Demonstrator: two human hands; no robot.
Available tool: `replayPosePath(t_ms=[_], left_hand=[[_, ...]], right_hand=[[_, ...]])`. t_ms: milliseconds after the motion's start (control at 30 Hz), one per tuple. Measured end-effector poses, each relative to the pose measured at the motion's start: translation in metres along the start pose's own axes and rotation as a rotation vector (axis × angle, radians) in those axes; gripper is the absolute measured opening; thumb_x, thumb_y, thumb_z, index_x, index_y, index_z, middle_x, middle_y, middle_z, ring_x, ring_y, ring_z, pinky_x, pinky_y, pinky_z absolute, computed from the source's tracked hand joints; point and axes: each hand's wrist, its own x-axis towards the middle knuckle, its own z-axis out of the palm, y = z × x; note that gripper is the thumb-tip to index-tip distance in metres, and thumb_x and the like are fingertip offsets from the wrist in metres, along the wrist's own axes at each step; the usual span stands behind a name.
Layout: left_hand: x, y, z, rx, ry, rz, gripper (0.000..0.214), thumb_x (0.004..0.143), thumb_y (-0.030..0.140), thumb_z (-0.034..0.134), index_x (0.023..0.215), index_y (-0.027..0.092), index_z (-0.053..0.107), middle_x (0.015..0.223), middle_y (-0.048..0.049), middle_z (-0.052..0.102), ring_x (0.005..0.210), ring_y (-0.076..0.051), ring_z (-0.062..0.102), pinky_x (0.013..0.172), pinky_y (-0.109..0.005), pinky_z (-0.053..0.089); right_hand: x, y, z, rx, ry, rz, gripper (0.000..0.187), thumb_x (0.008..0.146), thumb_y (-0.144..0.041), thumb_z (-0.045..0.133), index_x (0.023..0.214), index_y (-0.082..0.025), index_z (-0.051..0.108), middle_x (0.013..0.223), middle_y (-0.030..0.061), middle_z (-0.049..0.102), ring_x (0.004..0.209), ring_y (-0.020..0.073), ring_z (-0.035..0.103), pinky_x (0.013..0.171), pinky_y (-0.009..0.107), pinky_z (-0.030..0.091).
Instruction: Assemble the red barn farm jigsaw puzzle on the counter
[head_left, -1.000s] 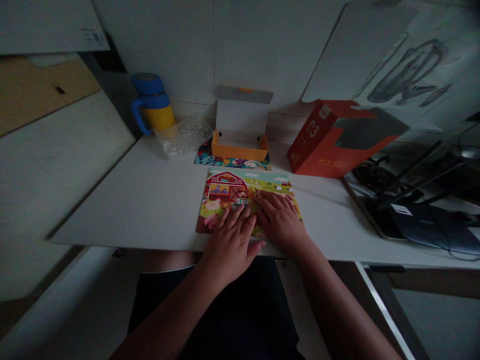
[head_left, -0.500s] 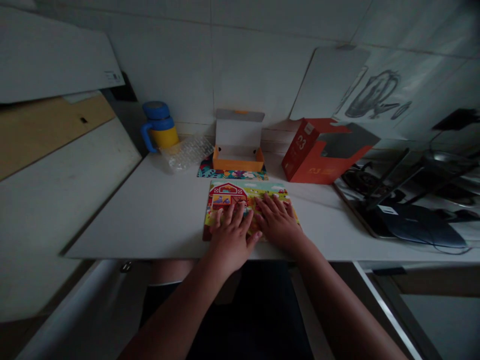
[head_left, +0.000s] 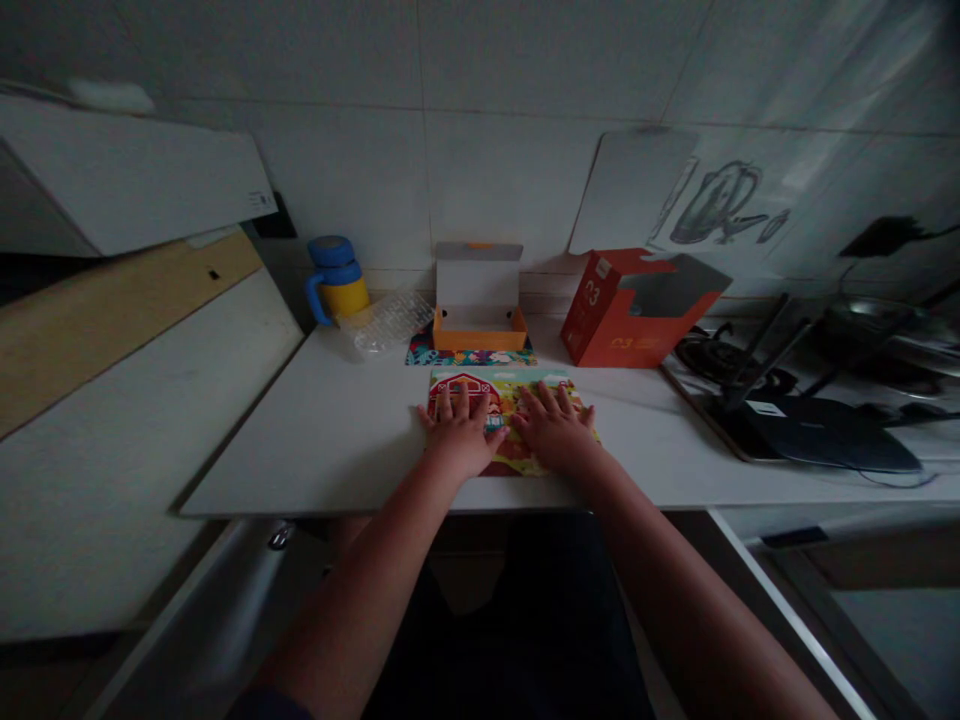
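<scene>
A colourful farm-picture board [head_left: 517,464], with a red barn printed on its left part, lies flat near the front edge of the white table. My left hand [head_left: 459,436] rests palm down on the barn side, fingers spread. On the right half lies my right hand [head_left: 556,432], also flat with its fingers apart. Both hands cover much of the picture, so I cannot tell whether it is made of separate pieces. Just behind the board stands an orange box [head_left: 480,340] with its lid up, on a dark floral-patterned sheet [head_left: 420,354].
At the back left stand a blue and yellow mug [head_left: 343,290] and crumpled bubble wrap [head_left: 386,325]. A red-orange carton [head_left: 626,325] is at the back right. Farther right are a black router [head_left: 832,435] and a gas stove [head_left: 720,355]. Boards [head_left: 142,410] lean along the left side.
My left hand has slid forward and left over the board, and its fingers are spread wider. My right hand stays flat on the right half. The view has tilted up slightly.
</scene>
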Motion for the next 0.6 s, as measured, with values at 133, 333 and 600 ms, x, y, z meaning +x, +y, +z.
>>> replayPosePath(t_ms=[133,333,600], left_hand=[[0.009,0.000,0.004,0.006,0.036,-0.008,0.090,0.104,0.080,0.032,0.180,0.033,0.022,0.188,-0.0100,0.003,0.172,-0.049,-0.001,0.134,-0.076,0.001],[0.025,0.003,0.007,0.046,0.133,0.009,0.089,0.106,0.077,0.032,0.178,0.025,0.031,0.186,-0.0181,0.016,0.173,-0.044,0.013,0.138,-0.066,0.009],[0.037,-0.001,0.009,0.074,0.204,0.060,0.087,0.107,0.075,0.030,0.175,0.022,0.039,0.185,-0.0184,0.025,0.172,-0.040,0.022,0.137,-0.065,0.015]], right_hand=[[0.010,0.000,0.004,0.007,0.021,0.033,0.078,0.112,-0.070,0.024,0.180,-0.034,0.025,0.189,0.0062,0.016,0.172,0.0455,0.013,0.126,0.085,0.017],[0.021,0.000,0.007,0.016,0.029,0.050,0.081,0.110,-0.072,0.020,0.181,-0.032,0.023,0.189,0.0090,0.015,0.171,0.0457,0.013,0.127,0.081,0.018],[0.029,-0.005,0.005,0.077,0.058,0.056,0.084,0.109,-0.074,0.017,0.180,-0.031,0.026,0.189,0.0106,0.017,0.170,0.0461,0.014,0.125,0.085,0.015]])
